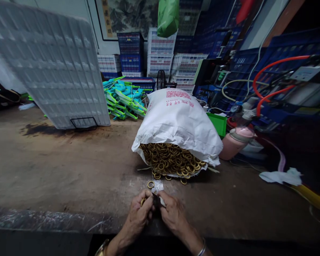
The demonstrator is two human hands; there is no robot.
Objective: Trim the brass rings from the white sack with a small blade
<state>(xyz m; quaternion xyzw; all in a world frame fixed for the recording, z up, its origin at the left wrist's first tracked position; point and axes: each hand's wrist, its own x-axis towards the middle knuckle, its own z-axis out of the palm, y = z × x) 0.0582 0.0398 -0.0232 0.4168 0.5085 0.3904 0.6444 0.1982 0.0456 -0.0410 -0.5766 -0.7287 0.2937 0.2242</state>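
Note:
Both hands meet over the front edge of the workbench. Pinched in my left hand (140, 209) is a gold-coloured ring (143, 202), partly covered by the fingers. My right hand (173, 211) is closed around a small dark blade-like tool (156, 201) with something pale beside it, and its tip points toward the left fingers. Just beyond the hands a loose ring (150, 184) lies on the bench. Behind it a white woven sack (178, 121) rests on its side, its open mouth facing me, filled with many gold-coloured rings (170, 158), a few spilled out in front.
A ribbed grey plastic panel (58, 67) stands at the left on a wire stand. Green and blue plastic parts (125, 97) are heaped behind. On the right are a pink bottle (237, 140), a green tray (218, 123) and orange hoses (256, 80). Stacked crates (161, 44) line the back.

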